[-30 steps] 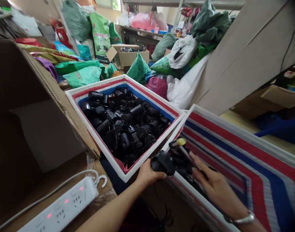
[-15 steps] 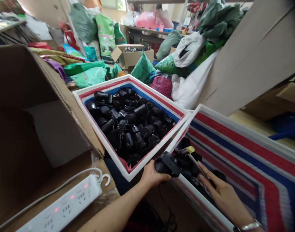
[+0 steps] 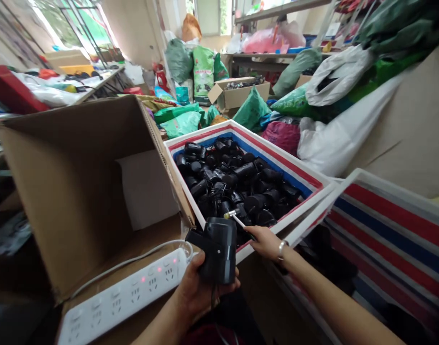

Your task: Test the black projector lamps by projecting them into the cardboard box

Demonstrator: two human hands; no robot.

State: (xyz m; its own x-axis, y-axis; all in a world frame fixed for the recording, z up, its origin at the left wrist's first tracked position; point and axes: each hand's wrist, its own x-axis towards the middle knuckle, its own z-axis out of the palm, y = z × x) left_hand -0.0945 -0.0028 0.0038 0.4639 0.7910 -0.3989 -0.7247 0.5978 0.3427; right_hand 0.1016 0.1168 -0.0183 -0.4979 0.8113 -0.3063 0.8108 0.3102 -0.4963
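My left hand (image 3: 201, 297) grips a small black hair dryer (image 3: 218, 250) by its body, just above a white power strip (image 3: 122, 297) with lit red indicators. My right hand (image 3: 266, 242) pinches a thin metal rod (image 3: 239, 220) with a yellow tip, which points left, close above the dryer's top. That hand rests over the near rim of a white box (image 3: 248, 136) lined with red-and-blue striped plastic. The box is packed with several black hair dryers (image 3: 234, 182) and their cords.
An open cardboard box (image 3: 79, 191) stands to the left of the power strip. A second striped white box (image 3: 388, 225) sits to the right. Beyond lie many green, white and pink sacks, a small carton, and shelves and tables.
Both hands have moved left, away from the right-hand box, with the dryer and rod. The dryer is now upright above the power strip, and the view has turned left.
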